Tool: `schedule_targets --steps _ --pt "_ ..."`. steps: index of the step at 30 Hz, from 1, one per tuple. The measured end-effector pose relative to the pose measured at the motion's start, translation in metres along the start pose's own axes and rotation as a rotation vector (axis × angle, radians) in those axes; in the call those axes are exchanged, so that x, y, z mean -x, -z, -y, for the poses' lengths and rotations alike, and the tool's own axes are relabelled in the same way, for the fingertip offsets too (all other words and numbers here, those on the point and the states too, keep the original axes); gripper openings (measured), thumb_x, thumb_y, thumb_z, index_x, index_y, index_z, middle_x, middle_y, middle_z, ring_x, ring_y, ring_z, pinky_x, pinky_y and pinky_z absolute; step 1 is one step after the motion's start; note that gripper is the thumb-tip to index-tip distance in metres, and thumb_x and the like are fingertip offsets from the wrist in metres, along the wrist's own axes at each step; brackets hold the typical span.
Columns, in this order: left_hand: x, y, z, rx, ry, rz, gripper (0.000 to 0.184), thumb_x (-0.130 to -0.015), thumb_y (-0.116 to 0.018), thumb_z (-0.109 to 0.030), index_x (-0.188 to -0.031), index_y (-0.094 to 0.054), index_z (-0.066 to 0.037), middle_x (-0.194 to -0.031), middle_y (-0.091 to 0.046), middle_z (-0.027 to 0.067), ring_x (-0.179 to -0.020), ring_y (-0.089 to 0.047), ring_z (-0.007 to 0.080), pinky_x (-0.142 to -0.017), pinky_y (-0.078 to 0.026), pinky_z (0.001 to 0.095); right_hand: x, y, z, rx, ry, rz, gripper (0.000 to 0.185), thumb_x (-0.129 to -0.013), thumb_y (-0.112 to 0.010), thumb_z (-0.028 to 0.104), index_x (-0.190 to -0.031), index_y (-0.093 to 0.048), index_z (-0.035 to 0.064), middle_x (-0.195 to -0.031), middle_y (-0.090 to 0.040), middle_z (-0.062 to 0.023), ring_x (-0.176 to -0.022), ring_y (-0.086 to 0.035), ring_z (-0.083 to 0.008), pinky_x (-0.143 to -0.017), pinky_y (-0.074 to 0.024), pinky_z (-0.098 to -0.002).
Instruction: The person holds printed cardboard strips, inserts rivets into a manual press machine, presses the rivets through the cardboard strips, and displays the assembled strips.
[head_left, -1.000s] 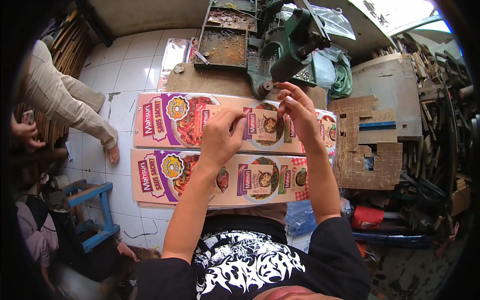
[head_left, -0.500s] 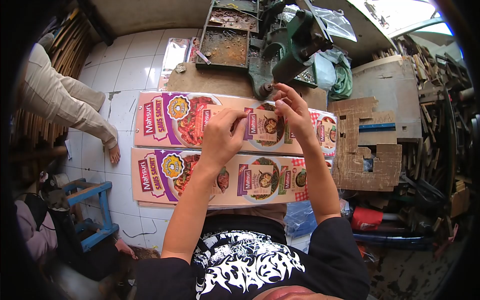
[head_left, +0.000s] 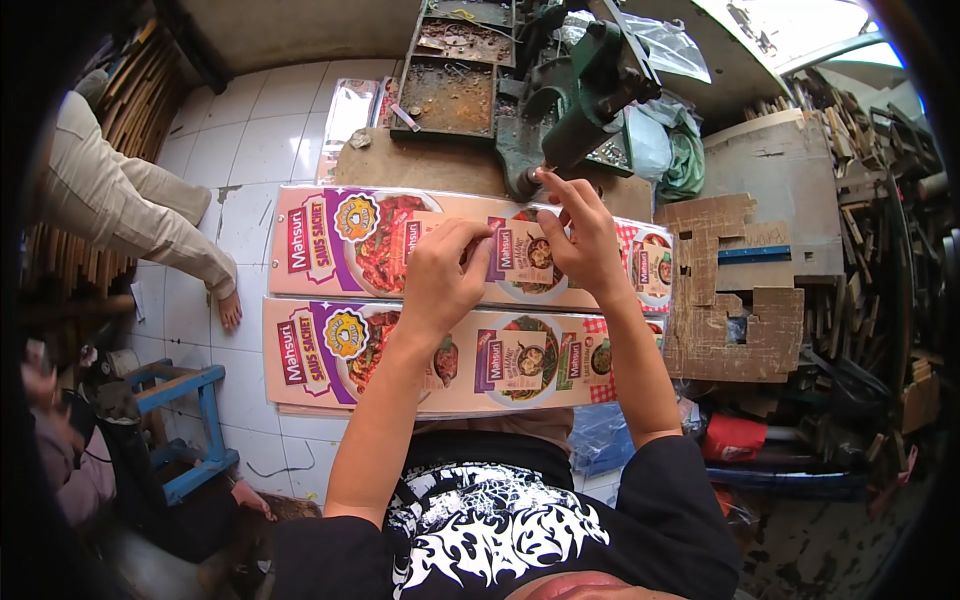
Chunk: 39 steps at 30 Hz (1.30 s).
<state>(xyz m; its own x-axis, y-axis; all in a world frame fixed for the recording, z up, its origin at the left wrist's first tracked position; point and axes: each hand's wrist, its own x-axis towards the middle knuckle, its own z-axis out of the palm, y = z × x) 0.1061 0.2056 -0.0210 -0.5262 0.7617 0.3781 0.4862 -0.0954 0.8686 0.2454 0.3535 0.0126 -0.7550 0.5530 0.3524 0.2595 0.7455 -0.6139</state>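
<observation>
My left hand [head_left: 448, 268] lies on the upper printed Mahsuri board [head_left: 305, 250], its fingers curled together; whatever they may grip is hidden. My right hand [head_left: 585, 235] hovers over the same board with the index finger stretched up to the lower die [head_left: 522, 184] of the green hand press [head_left: 585, 105]. Its thumb stands apart from the index finger, and I see nothing held between them. The board's far edge lies close to the die. Nearer to me, a second board [head_left: 300, 350] with the same print lies alongside the first.
A rusty metal tray [head_left: 455, 95] with small parts adjoins the press. Cut brown cardboard [head_left: 690, 330] lies to the right, beside stacked wood scraps [head_left: 865, 240]. A blue stool frame [head_left: 205, 425] stands at the left. One person's legs [head_left: 130, 190] and another seated person are at the left.
My right hand has opened from a pinch beside the die, its index finger now reaching to it and the thumb lower. My left hand stays put. The seated person's hand has moved.
</observation>
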Motion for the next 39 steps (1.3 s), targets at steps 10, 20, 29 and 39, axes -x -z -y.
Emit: schedule_targets --steps 10,20,29,39 --pt "0.0 0.002 -0.003 -0.017 0.005 0.012 0.01 -0.085 -0.065 -0.004 -0.094 -0.067 0.001 -0.084 -0.066 0.015 -0.074 -0.064 0.0271 -0.068 -0.05 0.034 0.008 0.016 0.0 -0.798 -0.459 0.113 0.044 -0.094 -0.06 0.007 -0.138 -0.052 0.0053 -0.102 -0.055 0.0013 -0.084 -0.053 -0.004 -0.07 -0.0457 -0.0194" --pt "0.001 0.01 -0.014 -0.008 0.117 0.132 0.018 -0.086 -0.066 -0.007 -0.102 -0.067 0.002 -0.09 -0.068 0.015 -0.075 -0.065 0.0225 -0.069 -0.051 0.0318 0.115 0.075 -0.007 -0.36 -0.546 -0.213 0.019 -0.098 -0.061 0.017 -0.1 -0.07 -0.0001 -0.08 -0.066 -0.0007 -0.07 -0.058 -0.0056 -0.06 -0.0464 -0.0214" --pt "0.049 0.102 -0.041 -0.428 0.115 0.03 0.031 -0.088 -0.065 -0.005 -0.119 -0.062 0.001 -0.112 -0.067 0.0146 -0.105 -0.064 0.0245 -0.093 -0.047 0.0347 0.212 0.091 -0.021 0.258 -0.803 -0.36 0.036 -0.089 -0.069 0.014 -0.121 -0.063 -0.0001 -0.11 -0.065 -0.0138 -0.093 -0.065 -0.0213 -0.085 -0.0505 -0.033" --pt "0.131 0.178 0.014 -0.535 0.577 -0.32 0.036 -0.094 -0.064 -0.014 -0.123 -0.059 0.007 -0.109 -0.067 0.0142 -0.094 -0.065 0.0161 -0.082 -0.053 0.0289 0.245 0.082 -0.039 0.234 -1.011 -0.467 0.032 -0.088 -0.072 0.019 -0.113 -0.069 -0.0007 -0.101 -0.07 -0.0128 -0.086 -0.066 -0.0172 -0.073 -0.0531 -0.0293"
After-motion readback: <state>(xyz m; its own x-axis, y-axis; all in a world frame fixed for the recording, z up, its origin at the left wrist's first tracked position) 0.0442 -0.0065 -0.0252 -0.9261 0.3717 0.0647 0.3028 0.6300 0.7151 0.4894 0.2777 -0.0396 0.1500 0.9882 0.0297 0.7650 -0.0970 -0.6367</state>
